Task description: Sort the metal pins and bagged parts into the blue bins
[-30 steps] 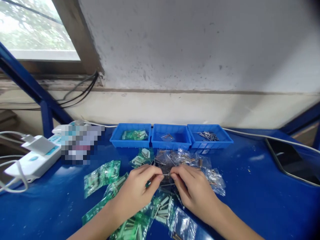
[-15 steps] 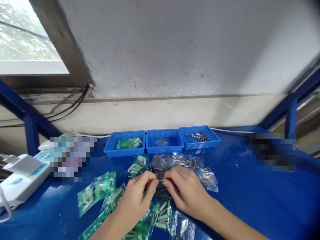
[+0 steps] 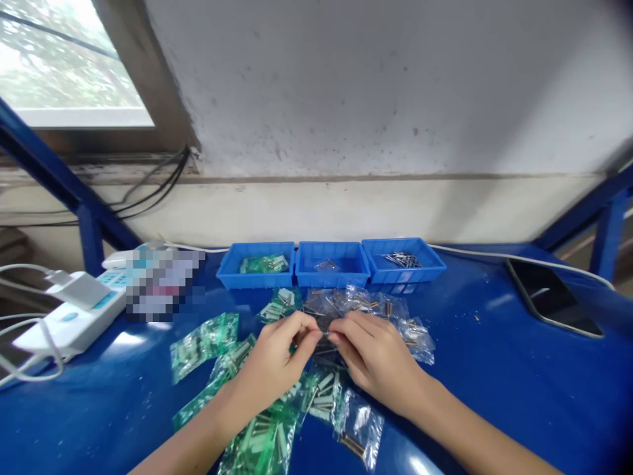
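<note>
My left hand (image 3: 291, 349) and my right hand (image 3: 368, 349) meet over the bags, each closed in a pinch. Between their fingertips shows a short, thin metal piece (image 3: 325, 334), too small to tell its exact kind. Around and under my hands lie clear plastic bags (image 3: 361, 422) with brass-coloured screws and green-tinted bags (image 3: 262, 442) holding pale wall plugs and screws. Behind them stand three blue bins: the left bin (image 3: 254, 280) has a green bag in it, the middle bin (image 3: 332, 278) a small clear bag, the right bin (image 3: 408, 274) loose screws.
A white power strip (image 3: 74, 323) with a plugged-in charger (image 3: 84, 290) and cables lies at the left. At the right rests a black phone (image 3: 551, 297). A white cable (image 3: 494, 254) runs along the back, before the wall (image 3: 346, 204). Blue frame bars (image 3: 91, 237) rise at both sides.
The view has shifted, so the bins and bags appear slightly higher and further right. My fingertips have come closer together, and less of the metal piece shows between them.
</note>
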Available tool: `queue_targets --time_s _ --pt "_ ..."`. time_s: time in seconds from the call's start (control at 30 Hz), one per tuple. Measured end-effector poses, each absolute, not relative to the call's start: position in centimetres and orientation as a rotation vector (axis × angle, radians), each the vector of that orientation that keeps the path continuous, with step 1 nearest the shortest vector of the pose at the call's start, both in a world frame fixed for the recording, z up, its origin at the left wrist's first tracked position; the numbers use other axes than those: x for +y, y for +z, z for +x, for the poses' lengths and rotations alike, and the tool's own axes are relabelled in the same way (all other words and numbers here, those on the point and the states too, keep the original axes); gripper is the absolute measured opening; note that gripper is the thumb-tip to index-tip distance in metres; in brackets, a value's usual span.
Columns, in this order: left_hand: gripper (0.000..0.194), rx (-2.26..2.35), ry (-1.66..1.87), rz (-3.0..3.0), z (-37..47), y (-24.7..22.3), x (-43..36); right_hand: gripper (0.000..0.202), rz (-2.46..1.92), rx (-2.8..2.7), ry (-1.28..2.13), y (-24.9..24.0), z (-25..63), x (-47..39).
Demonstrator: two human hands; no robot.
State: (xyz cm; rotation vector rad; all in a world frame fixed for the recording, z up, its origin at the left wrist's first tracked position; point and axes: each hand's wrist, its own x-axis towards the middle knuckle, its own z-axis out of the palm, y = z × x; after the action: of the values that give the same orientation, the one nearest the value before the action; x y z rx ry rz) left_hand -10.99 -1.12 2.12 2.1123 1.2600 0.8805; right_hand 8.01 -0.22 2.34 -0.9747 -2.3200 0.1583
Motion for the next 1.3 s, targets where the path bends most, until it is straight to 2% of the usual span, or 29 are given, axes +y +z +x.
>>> queue_targets --time_s 0.23,0.47,0.57,0.73,0.93,1.03,1.1,1.2,1.3 --pt "0.015 1.301 0.858 2.172 -11.2 1.7 -1.0 0.019 -0.972 -2.323 0.185 2.5 8.1 -0.3" --pt "0.020 1.287 0.858 2.180 -11.1 1.9 -1.2 0.027 -1.034 -2.349 0.219 2.6 7.9 -0.3" --pt "0.015 1.238 0.872 2.196 -11.0 2.0 -1.4 0.028 -1.066 -2.308 0.240 2.5 8.1 -0.3" --pt "0.018 1.221 0.935 2.204 -11.0 2.1 -1.5 0.017 -1.030 -2.253 0.307 2.8 8.1 -0.7" --pt "0.020 1.210 0.947 2.253 -11.2 2.5 -1.2 0.021 -0.898 -2.252 0.135 3.8 8.5 -0.4" --pt "0.018 1.347 0.974 2.267 -11.7 2.5 -0.7 0.022 -1.088 -1.968 -0.101 4.6 11.0 1.4" --pt "0.018 1.460 0.924 2.327 -12.1 2.4 -0.2 0.023 -1.438 -1.684 -0.242 5.0 13.1 2.9" --pt "0.019 1.554 0.740 2.470 -12.4 1.9 0.4 0.038 -1.799 -1.610 -0.253 5.1 14.8 4.0" --pt "0.023 1.616 0.601 2.528 -12.2 1.5 0.4 0.037 -1.773 -1.752 -0.138 4.4 13.3 3.3"
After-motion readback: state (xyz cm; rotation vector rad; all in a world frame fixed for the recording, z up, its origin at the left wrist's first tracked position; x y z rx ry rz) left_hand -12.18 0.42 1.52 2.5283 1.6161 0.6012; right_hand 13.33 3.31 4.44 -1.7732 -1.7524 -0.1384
